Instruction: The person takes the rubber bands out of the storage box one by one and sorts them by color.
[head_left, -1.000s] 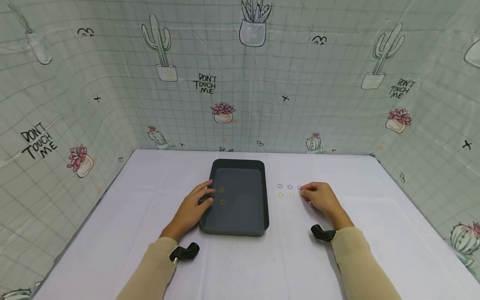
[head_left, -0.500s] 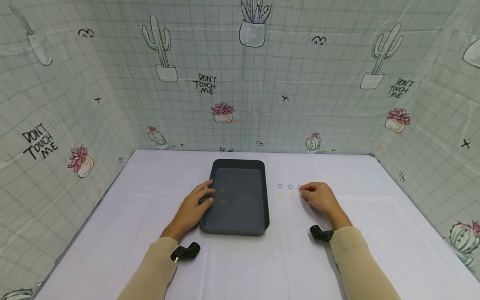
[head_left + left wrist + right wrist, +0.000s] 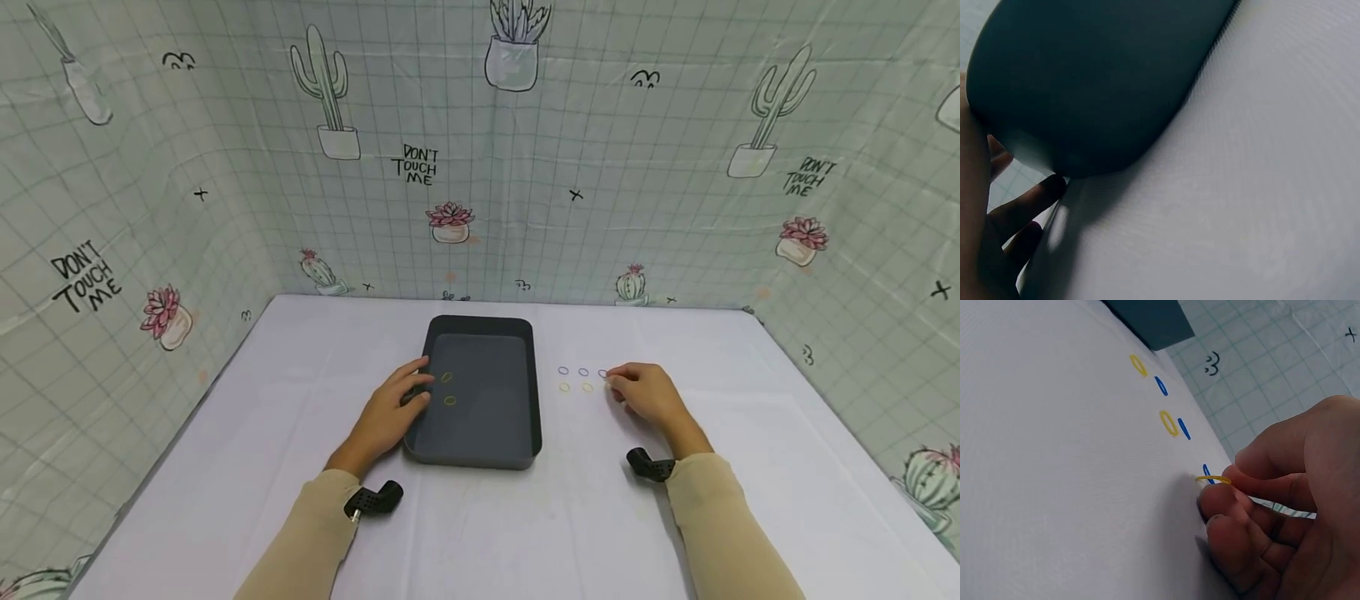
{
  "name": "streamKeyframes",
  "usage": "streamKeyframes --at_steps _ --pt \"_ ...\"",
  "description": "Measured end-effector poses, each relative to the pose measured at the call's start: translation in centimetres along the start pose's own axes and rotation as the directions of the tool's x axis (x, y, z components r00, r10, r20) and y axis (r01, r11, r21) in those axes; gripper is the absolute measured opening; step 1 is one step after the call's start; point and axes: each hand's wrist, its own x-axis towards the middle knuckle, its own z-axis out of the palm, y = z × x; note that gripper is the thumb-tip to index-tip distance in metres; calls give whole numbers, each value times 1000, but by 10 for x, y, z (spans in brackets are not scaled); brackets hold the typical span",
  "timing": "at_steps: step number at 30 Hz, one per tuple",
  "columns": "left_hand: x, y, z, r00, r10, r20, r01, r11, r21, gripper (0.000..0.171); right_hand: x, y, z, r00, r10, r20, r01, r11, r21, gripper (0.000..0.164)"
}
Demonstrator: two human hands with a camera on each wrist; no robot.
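Note:
My right hand pinches a small yellow rubber band between thumb and fingertip, just above the white tabletop. Three blue rubber bands lie in a row by it, the nearest blue band right behind the held one. Two more yellow bands lie in a row in front of the blue ones, one yellow band closest to the hand. My left hand rests on the left rim of a dark grey tray, fingers spread and relaxed. Inside the tray lie two yellow bands, one of them a rounded band.
A white cloth covers the table. Behind and at both sides hangs a grid-patterned curtain with printed cacti. Each wrist carries a black camera, such as the right wrist camera.
The yellow band under my right fingertips has come up slightly off the cloth, pinched. My left hand and the tray hold still; the head view has shifted a little.

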Motion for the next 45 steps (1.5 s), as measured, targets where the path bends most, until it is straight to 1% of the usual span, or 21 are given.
streamKeyframes --at_steps 3,6,12,14,18,20,22,26,29,33,37,40,45 --pt "0 2 -1 1000 -13 3 13 1000 -2 35 0 1 -4 1000 15 0 -15 1000 24 30" --pt "0 2 -2 1000 -18 6 18 1000 0 36 1 2 -6 1000 0 -3 0 1000 26 30" --pt "0 4 -1 1000 -24 6 24 1000 2 36 1 4 -4 999 -49 -19 48 998 -44 26" --pt "0 4 -1 999 -31 7 31 999 7 35 1 5 -1 998 -51 -25 49 997 -57 25" --pt "-1 5 -1 999 -36 8 36 999 12 35 1 6 2 999 -34 -29 33 999 -18 24" --pt "-2 5 -2 999 -37 9 37 999 14 35 2 5 3 1000 -23 -20 23 1000 7 24" --pt "-2 5 -2 999 -34 8 34 999 11 35 2 5 5 1000 -28 -7 28 999 15 24" --pt "-1 4 -2 1000 -28 8 28 1000 7 35 2 2 8 998 -64 -3 64 997 -34 23" --pt "0 4 -2 1000 -22 10 21 1000 12 36 1 0 7 996 -91 -16 89 993 -77 24" --pt "1 4 -2 1000 -15 6 15 1000 13 36 2 0 5 993 -113 -24 110 988 -106 26" --pt "0 4 -1 1000 -22 4 22 1000 12 35 2 2 6 995 -95 -34 91 989 -114 26" --pt "-1 4 -1 1000 -20 10 20 1000 11 35 2 4 7 997 -62 -54 56 993 -106 25" --pt "-1 3 -1 1000 -20 7 20 1000 11 35 3 4 7 996 -58 -72 50 994 -99 26"
